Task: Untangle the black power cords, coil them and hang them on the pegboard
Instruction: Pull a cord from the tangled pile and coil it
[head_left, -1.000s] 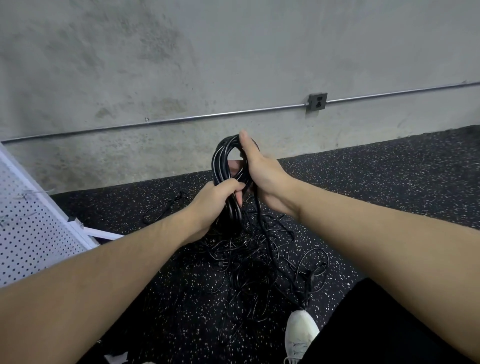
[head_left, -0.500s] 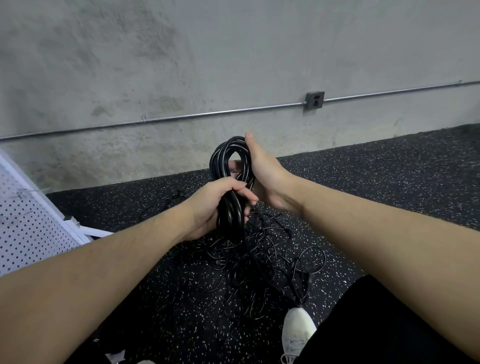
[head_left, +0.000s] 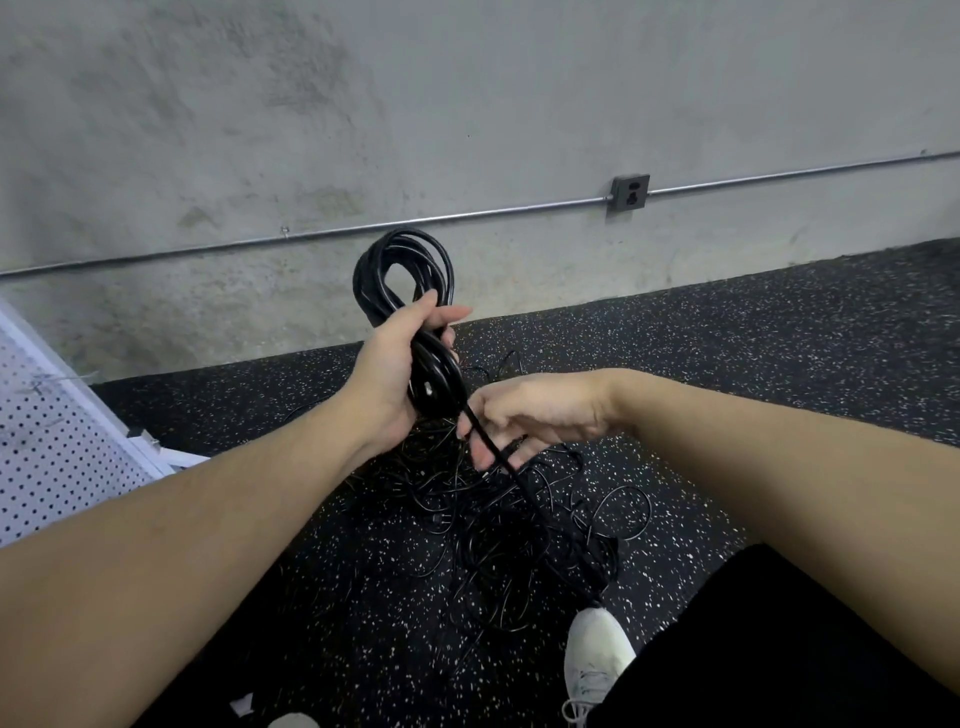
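My left hand (head_left: 389, 371) grips a coiled black power cord (head_left: 402, 270) around its middle, with the loop standing up above my fingers. A free strand of that cord (head_left: 511, 467) runs down and to the right from the coil. My right hand (head_left: 524, 415) holds this strand loosely between curled fingers, just below and right of the coil. Under both hands a tangle of thin black cords (head_left: 498, 525) lies spread on the speckled floor. The white pegboard (head_left: 52, 457) leans at the left edge.
A concrete wall with a metal conduit (head_left: 467, 213) and a grey outlet box (head_left: 629, 192) runs across the back. My white shoe (head_left: 595, 660) and black trouser leg (head_left: 779, 649) are at the lower right. Scraps of white paper (head_left: 241, 704) lie near the bottom edge.
My right hand has let go of the coil's top and dropped lower right onto the trailing strand. My left hand has raised the coil a little and now holds it alone.
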